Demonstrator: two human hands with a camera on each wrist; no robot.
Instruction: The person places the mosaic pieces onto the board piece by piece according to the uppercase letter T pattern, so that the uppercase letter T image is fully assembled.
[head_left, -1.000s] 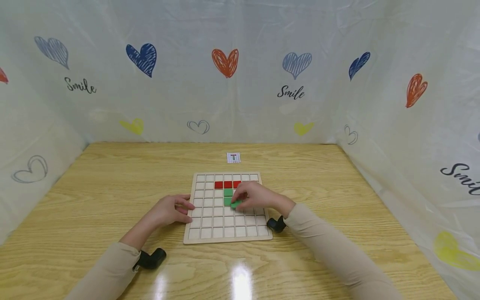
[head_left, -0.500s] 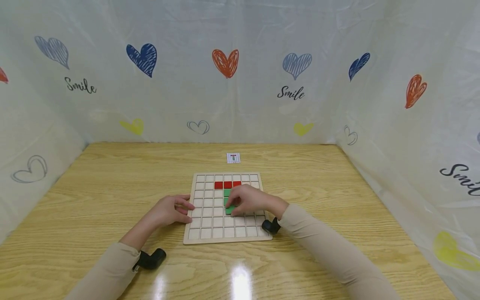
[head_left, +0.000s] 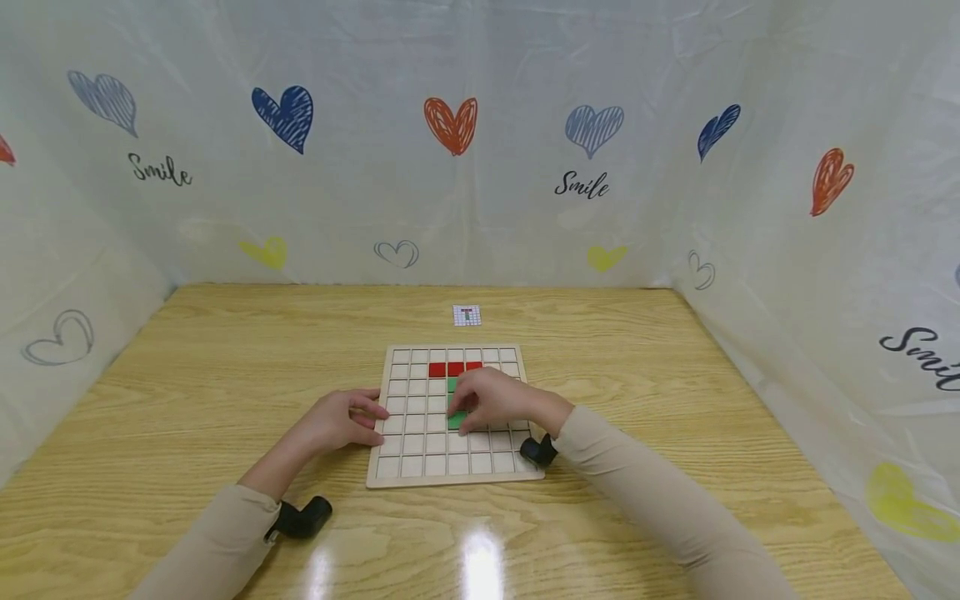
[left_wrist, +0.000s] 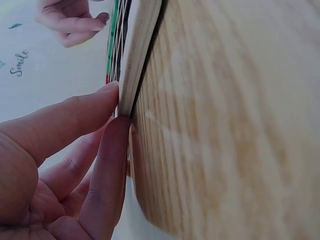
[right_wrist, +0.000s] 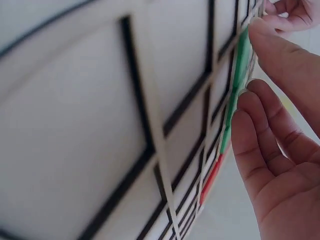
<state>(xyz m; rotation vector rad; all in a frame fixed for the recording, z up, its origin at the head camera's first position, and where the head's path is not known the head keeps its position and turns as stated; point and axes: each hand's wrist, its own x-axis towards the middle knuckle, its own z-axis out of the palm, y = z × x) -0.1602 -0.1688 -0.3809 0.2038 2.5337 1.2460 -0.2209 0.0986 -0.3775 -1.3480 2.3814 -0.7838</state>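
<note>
A wooden grid board (head_left: 415,463) lies flat on the table, seen low and edge-on in both wrist views. Three red tiles (head_left: 437,370) form a row near its far side. Below the middle one runs a column of green tiles (head_left: 456,422), partly covered by my right hand (head_left: 493,397). The right thumb and fingers are spread around the nearest green tile, fingertips right at its surface; it lies level in its square. My left hand (head_left: 336,423) rests at the board's left rim, with thumb (left_wrist: 65,117) and a finger touching that edge.
A small printed card (head_left: 467,315) with a red and green T pattern lies behind the board. Black wrist devices (head_left: 302,518) sit at both cuffs. A white curtain (head_left: 510,225) printed with hearts surrounds the wooden table (head_left: 300,333).
The right hand has moved slightly left and toward the front with a green tile, which now lies in the square below the other green ones. The left hand has stayed put.
</note>
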